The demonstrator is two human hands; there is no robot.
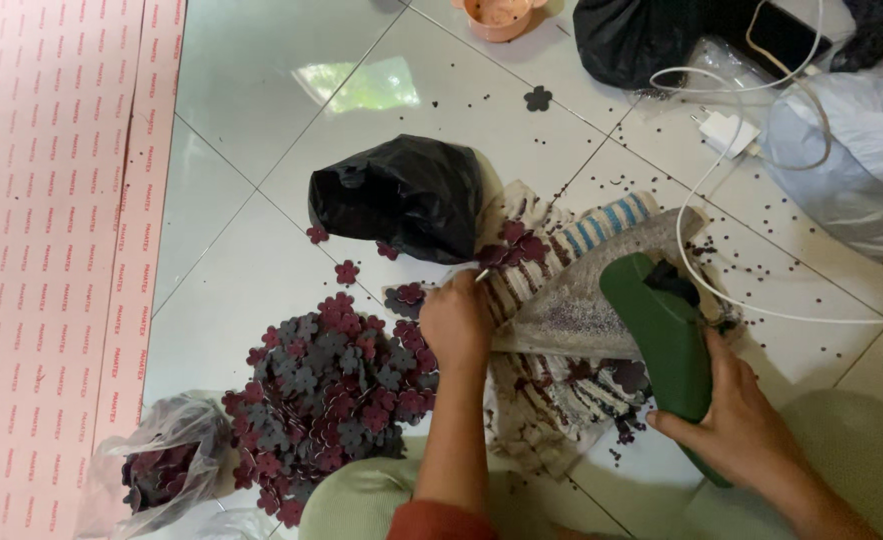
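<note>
You are seated on a white tiled floor (261, 90). To your left lies a large pink sheet (51, 250) printed with repeated rows of lettering.

At far right sits a grey-white plastic bag (851, 170), its contents hidden. A black plastic bag (401, 195) rests in the middle of the floor, crumpled and closed over; you cannot tell what it holds. A second black bag (641, 35) lies at the top edge.

A heap of dark red and grey flower-shaped cutouts (326, 390) is piled loose on the floor in front of your left knee. Beside it, at lower left, a clear plastic bag (161, 470) holds more of the same cutouts.

A striped cloth (571, 250) is spread under the work area, with a few cutouts on it.

Your right hand (736, 420) is wrapped around the grip of a green tool (666, 340), which points away from you over the cloth. Your left hand (456, 320) is curled with fingers pressed together, pinching a small pale piece at its tip just above the heap.

A white cable (721, 180) runs to a white plug (726, 130). An orange bowl (496, 15) stands at the top edge; its contents cannot be made out.
</note>
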